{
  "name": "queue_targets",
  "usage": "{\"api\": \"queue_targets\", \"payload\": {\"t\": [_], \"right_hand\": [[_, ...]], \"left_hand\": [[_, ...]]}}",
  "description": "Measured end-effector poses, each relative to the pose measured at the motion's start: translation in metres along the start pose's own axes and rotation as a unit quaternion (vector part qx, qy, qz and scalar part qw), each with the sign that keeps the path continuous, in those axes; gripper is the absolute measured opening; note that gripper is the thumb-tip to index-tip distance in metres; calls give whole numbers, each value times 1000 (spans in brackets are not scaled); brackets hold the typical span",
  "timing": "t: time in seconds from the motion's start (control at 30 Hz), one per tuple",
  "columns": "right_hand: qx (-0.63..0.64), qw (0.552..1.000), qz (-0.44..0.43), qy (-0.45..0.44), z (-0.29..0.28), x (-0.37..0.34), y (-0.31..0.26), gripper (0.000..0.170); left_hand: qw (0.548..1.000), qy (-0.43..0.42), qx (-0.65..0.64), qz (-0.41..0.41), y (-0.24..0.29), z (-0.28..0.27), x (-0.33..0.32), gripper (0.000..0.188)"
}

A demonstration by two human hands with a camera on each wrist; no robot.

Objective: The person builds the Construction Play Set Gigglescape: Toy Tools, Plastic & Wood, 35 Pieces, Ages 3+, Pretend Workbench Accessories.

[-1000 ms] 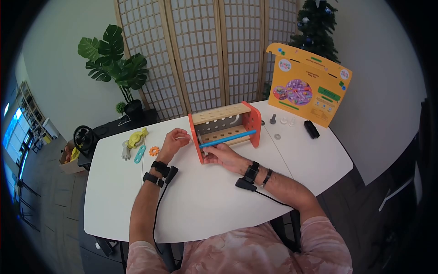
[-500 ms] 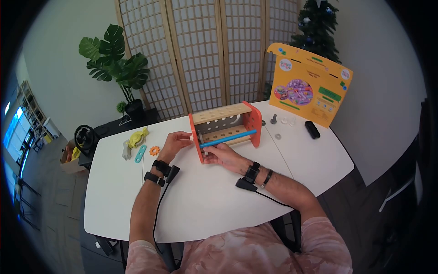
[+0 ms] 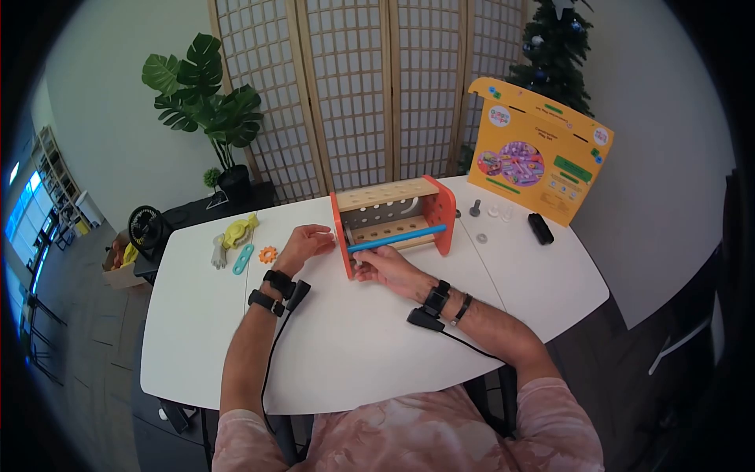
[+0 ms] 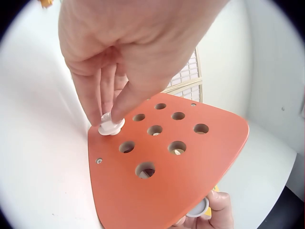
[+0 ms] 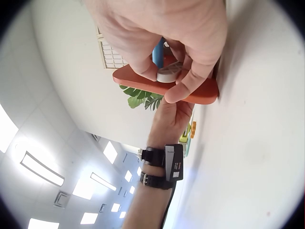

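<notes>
My left hand (image 3: 303, 245) pinches a white plastic piece with a round flange (image 4: 111, 127) between thumb and fingers. The piece sits against the outer face of the orange-red side panel (image 4: 162, 167), near one edge and beside its rows of round holes. My right hand (image 3: 389, 269) is at the panel's inner side, under the blue bar (image 3: 401, 237). Its thumb and fingers grip a light grey round plastic piece (image 5: 169, 73) near the panel's edge. The panel is the left end of a toy workbench (image 3: 385, 194) with a wooden holed top.
Left on the white table (image 3: 330, 354) lie a yellow toy tool (image 3: 241, 232), a turquoise holed strip (image 3: 243, 259) and an orange gear (image 3: 268, 254). To the right are a grey bolt (image 3: 475, 208), a black case (image 3: 540, 229) and a yellow cardboard box (image 3: 535, 149) standing upright.
My left hand has moved slightly right, bringing its fingers up to the side panel. My right hand stays at the panel's inner side. The head view has shifted a little.
</notes>
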State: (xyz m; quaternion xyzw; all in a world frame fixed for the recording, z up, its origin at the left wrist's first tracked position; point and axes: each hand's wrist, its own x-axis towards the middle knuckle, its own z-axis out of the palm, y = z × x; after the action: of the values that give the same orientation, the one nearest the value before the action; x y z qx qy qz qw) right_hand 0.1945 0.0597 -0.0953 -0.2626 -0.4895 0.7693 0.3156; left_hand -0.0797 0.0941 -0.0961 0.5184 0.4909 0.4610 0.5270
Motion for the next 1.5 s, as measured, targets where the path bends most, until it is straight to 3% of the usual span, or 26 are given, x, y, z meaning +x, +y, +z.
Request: {"api": "queue_targets", "payload": {"t": [0.07, 0.23, 0.37, 0.47, 0.53, 0.57, 0.77, 0.83, 0.93, 0.97, 1.03, 1.13, 1.23, 1.5], "right_hand": [[8, 1000, 0, -5, 0, 1, 0, 22], [11, 1000, 4, 2, 1, 3, 1, 24], [15, 1000, 4, -3, 1, 4, 2, 24], [19, 1000, 9, -4, 3, 4, 2, 24], [19, 1000, 8, -10, 3, 4, 2, 23], [19, 1000, 6, -17, 3, 3, 2, 23], [13, 1000, 12, -3, 6, 3, 1, 23], [13, 1000, 10, -4, 6, 2, 1, 22], [14, 1000, 13, -7, 7, 3, 1, 22], [14, 1000, 17, -8, 6, 4, 1, 23], [12, 1000, 14, -11, 5, 5, 2, 23], [13, 1000, 9, -16, 6, 4, 3, 23], [12, 1000, 8, -18, 7, 4, 2, 23], [11, 1000, 10, -19, 6, 5, 4, 23]], "left_hand": [[999, -7, 19, -45, -1, -2, 0, 21], [996, -19, 51, 68, 1, -3, -4, 18], [998, -20, -19, 61, -6, -6, 1, 18], [999, -6, -12, 50, -3, -3, 0, 22], [998, 23, 27, -53, 1, -2, -1, 23], [998, 23, 27, -53, 0, -2, -2, 23], [997, -1, 15, 73, 7, 3, -10, 24], [998, 40, -37, -19, 13, 6, -11, 21], [997, 17, -11, -78, 4, -1, -2, 21], [997, 17, -12, -77, -2, -3, 2, 21], [999, 0, -17, 30, -8, -2, 4, 21], [998, -2, 16, 55, -3, -2, -1, 22], [998, -12, -38, 51, -8, -5, 3, 25], [1000, 8, -20, 15, -6, 2, 1, 29]]}}
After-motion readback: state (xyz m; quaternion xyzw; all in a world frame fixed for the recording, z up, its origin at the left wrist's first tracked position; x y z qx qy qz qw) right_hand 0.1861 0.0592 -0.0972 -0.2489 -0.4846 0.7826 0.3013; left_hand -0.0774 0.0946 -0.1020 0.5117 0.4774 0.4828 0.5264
